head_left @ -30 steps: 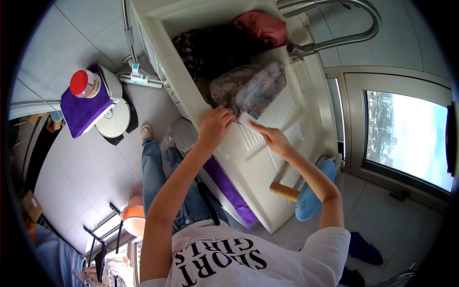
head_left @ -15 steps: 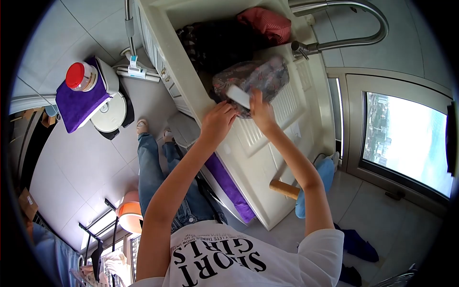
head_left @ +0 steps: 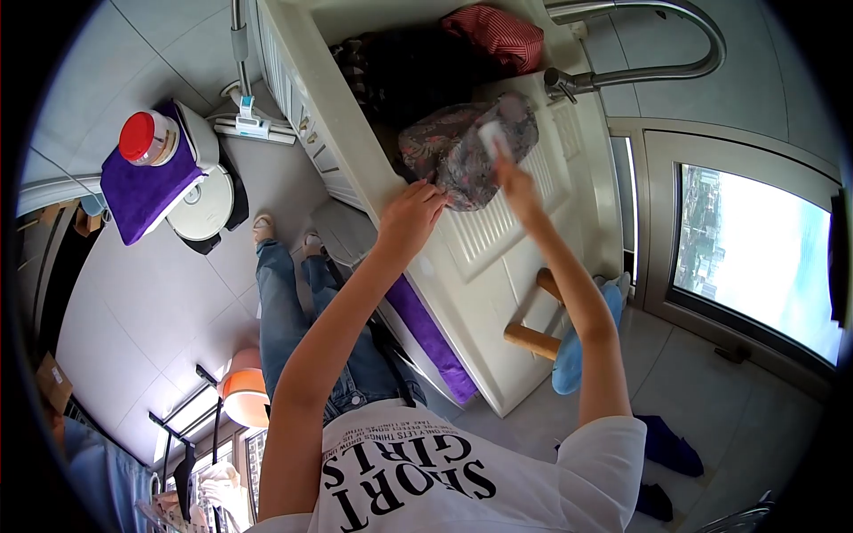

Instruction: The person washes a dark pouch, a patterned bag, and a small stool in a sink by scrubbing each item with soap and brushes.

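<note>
A wet-looking grey floral cloth point(head_left: 453, 147) lies spread on the ribbed washboard of the cream laundry sink point(head_left: 524, 284). At the cloth's near edge, my left hand point(head_left: 413, 218) is closed, its fingers pinching the fabric against the basin rim. My right hand point(head_left: 518, 188), blurred by motion, is closed around a white oblong block point(head_left: 491, 138) and holds it against the right part of the cloth. Whether the block is soap or the back of a brush is unclear. Dark clothes point(head_left: 418, 75) and a red striped cloth point(head_left: 502, 37) fill the basin behind.
A curved metal faucet point(head_left: 702, 62) arches over the sink's right side. Wooden handles point(head_left: 533, 340) and a blue item point(head_left: 573, 355) are beside my right forearm. A purple cloth point(head_left: 431, 342) hangs at the sink front. A red-lidded jar point(head_left: 148, 139) stands left.
My right hand and the white block have moved right and slightly away from me across the cloth, uncovering more of its floral print. My left hand stays at the cloth's near edge.
</note>
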The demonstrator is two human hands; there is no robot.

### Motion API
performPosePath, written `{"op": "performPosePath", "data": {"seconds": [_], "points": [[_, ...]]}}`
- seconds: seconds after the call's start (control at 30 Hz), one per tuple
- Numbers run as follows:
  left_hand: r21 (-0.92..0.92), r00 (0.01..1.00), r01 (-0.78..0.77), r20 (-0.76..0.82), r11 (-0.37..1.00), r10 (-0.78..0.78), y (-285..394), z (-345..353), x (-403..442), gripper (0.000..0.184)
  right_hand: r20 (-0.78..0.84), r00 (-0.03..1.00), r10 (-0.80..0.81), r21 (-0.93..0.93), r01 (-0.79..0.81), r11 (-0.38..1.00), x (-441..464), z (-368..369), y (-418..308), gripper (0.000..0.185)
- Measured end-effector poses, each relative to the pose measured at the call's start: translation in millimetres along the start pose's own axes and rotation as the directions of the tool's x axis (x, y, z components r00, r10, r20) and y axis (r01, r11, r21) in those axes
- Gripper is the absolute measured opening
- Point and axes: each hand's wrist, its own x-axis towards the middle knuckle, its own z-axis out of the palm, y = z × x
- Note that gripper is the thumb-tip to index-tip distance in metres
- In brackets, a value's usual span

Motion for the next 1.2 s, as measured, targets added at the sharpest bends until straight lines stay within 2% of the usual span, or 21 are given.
{"op": "performPosePath", "data": {"seconds": [0.03,0.07,0.13,0.2,0.27,0.33,0.4,0.43,0.5,0.53,0.57,0.6,0.67,0.73,0.8,0.83,0.87,0.93,1.03,1.13,1.2], "points": [[-0.012,1.000,0.009,-0.009,1.000,-0.010,0.5,1.2,-0.4,0.007,0.023,0.960,-0.280,0.002,0.280,0.960,-16.2,5.7,-19.4,0.046],[-0.016,1.000,0.015,-0.007,1.000,-0.015,1.6,2.3,-2.2,0.007,0.237,0.967,-0.089,-0.078,0.111,0.991,-33.1,-0.2,-47.9,0.046],[0.002,1.000,0.005,0.014,1.000,-0.005,-1.0,1.9,-0.8,0.009,0.260,0.916,-0.305,-0.156,0.352,0.923,-30.3,-11.3,-34.6,0.045],[0.007,1.000,0.002,0.007,1.000,-0.002,-0.8,0.3,-0.2,0.010,0.044,0.974,-0.221,-0.193,0.225,0.955,-1.6,-11.6,26.1,0.046],[0.007,1.000,0.001,0.005,1.000,-0.001,1.0,0.6,-2.4,0.010,-0.094,0.977,0.192,-0.142,-0.204,0.969,25.3,-33.5,23.4,0.048],[0.009,1.000,-0.009,0.005,1.000,0.009,-0.3,0.8,-0.1,0.009,-0.187,0.981,0.044,-0.062,-0.056,0.996,16.0,-12.1,17.5,0.049],[0.008,1.000,-0.005,0.011,1.000,0.005,1.0,-1.5,0.9,0.009,0.109,0.967,-0.230,-0.027,0.235,0.972,-13.3,-0.6,-23.0,0.050],[-0.003,1.000,-0.002,0.023,1.000,0.002,1.8,-3.2,0.9,0.009,0.104,0.965,-0.240,-0.016,0.243,0.970,-11.5,-4.1,-24.3,0.050],[0.004,1.000,-0.015,0.008,1.000,0.015,0.9,-4.8,2.4,0.010,0.352,0.893,-0.282,-0.253,0.380,0.890,-10.4,-20.1,-14.2,0.056],[-0.009,1.000,-0.023,-0.002,1.000,0.023,2.0,-4.0,1.2,0.010,0.209,0.952,-0.221,-0.324,0.281,0.903,1.8,-21.6,17.0,0.054],[0.004,0.999,-0.033,0.002,0.999,0.033,2.2,-2.3,2.1,0.010,0.112,0.994,-0.009,-0.367,0.050,0.929,19.0,-33.4,30.5,0.050],[0.002,0.999,-0.052,-0.001,0.999,0.052,1.8,-0.5,2.4,0.011,-0.035,0.989,0.140,-0.284,-0.144,0.948,31.2,-39.5,46.0,0.047],[0.012,0.998,-0.056,0.010,0.998,0.056,-0.1,1.6,-2.9,0.013,-0.027,0.992,0.122,-0.246,-0.125,0.961,33.4,-43.3,26.4,0.047],[0.043,0.996,-0.091,0.014,0.995,0.090,0.1,-2.3,1.8,0.012,0.254,0.967,0.018,-0.117,0.012,0.993,15.6,-25.0,-5.8,0.046],[0.054,0.992,-0.123,0.049,0.991,0.120,2.1,-3.8,5.7,0.012,0.359,0.904,-0.230,0.065,0.221,0.973,-8.2,-19.0,-47.3,0.049],[0.012,0.993,-0.113,0.029,0.993,0.113,2.3,-2.0,6.6,0.012,0.521,0.848,-0.095,-0.117,0.181,0.976,-3.0,-32.2,-57.8,0.053],[-0.040,0.994,-0.102,0.024,0.994,0.103,2.1,-5.1,4.8,0.013,0.149,0.881,-0.450,-0.001,0.455,0.891,0.9,-0.7,6.5,0.053],[-0.011,0.988,-0.115,0.102,0.993,0.116,8.7,-14.3,7.0,0.013,0.101,0.994,-0.032,-0.283,0.059,0.957,20.7,-27.0,18.8,0.049],[0.000,0.973,-0.143,0.181,0.990,0.141,6.9,-17.5,17.4,0.013,-0.053,0.965,0.259,-0.450,-0.254,0.856,47.7,-35.9,20.2,0.049],[-0.059,0.945,-0.098,0.309,0.993,0.112,4.5,-26.3,19.7,0.013,-0.121,0.928,0.352,-0.358,-0.371,0.857,52.6,-28.4,-1.9,0.054],[-0.115,0.911,-0.092,0.392,0.989,0.130,-4.2,-30.1,39.3,0.013,-0.026,0.894,0.447,-0.068,-0.448,0.891,43.2,-31.1,-37.4,0.055]]}}
